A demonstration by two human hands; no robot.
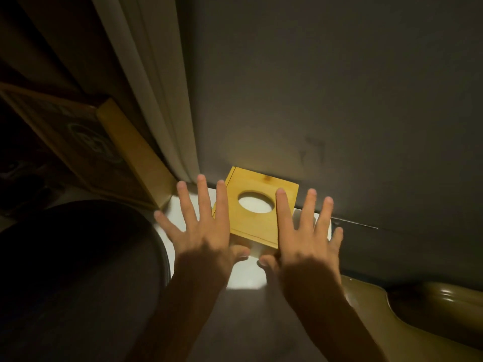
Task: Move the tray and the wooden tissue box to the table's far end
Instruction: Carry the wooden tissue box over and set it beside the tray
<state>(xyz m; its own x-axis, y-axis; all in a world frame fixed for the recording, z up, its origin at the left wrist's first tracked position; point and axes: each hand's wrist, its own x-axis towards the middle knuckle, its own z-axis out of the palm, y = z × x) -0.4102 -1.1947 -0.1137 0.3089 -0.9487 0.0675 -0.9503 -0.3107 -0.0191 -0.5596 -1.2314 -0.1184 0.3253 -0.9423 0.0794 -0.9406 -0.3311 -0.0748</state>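
Observation:
The wooden tissue box (257,226), yellow with a round hole in its top, rests on the white table (245,275) against the dark wall. My left hand (201,231) lies spread at the box's left side, its index finger along the edge. My right hand (303,236) is spread over the box's right side, index finger on the lid. Both thumbs sit at the box's near edge. A large dark round tray (78,270) lies on the table to the left, mostly in shadow.
A wooden-framed board (122,147) leans at the back left beside a pale curtain (162,100). The dark wall (339,100) closes off the far side. An olive rounded chair part (418,309) sits at the lower right.

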